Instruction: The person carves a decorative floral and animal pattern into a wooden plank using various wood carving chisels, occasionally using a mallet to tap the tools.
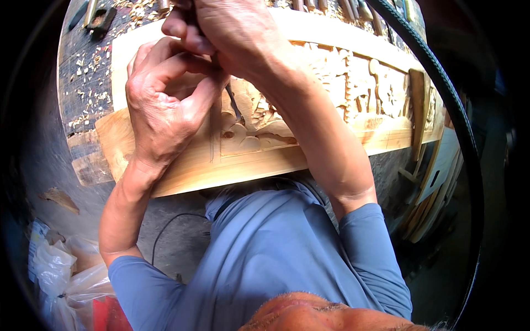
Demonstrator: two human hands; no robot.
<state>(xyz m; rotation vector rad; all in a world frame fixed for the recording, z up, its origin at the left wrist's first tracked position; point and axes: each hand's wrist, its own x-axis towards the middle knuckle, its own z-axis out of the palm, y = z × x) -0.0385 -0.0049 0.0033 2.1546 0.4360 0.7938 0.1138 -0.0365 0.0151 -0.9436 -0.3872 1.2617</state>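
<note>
A wood carving chisel (234,102) slants down between my hands, its dark thin blade reaching the carved wooden panel (237,168). My left hand (168,91) pinches it low down, thumb and fingertips meeting around the shank. Above, my right hand (234,33) is closed at the upper part of the tool; the handle itself is hidden by the fingers and the picture's top edge. Under the blade tip lies a relief of rounded scroll shapes. More carved leaves and flowers run along the panel to the right, partly covered by my right forearm.
Wood chips litter the dark workbench (83,88). Several tool handles (348,10) line its far side. A wooden bar (418,107) crosses the panel's right end. A thick dark cable (450,77) hangs at right, boards (436,182) lean below, and a plastic bag (66,270) lies lower left.
</note>
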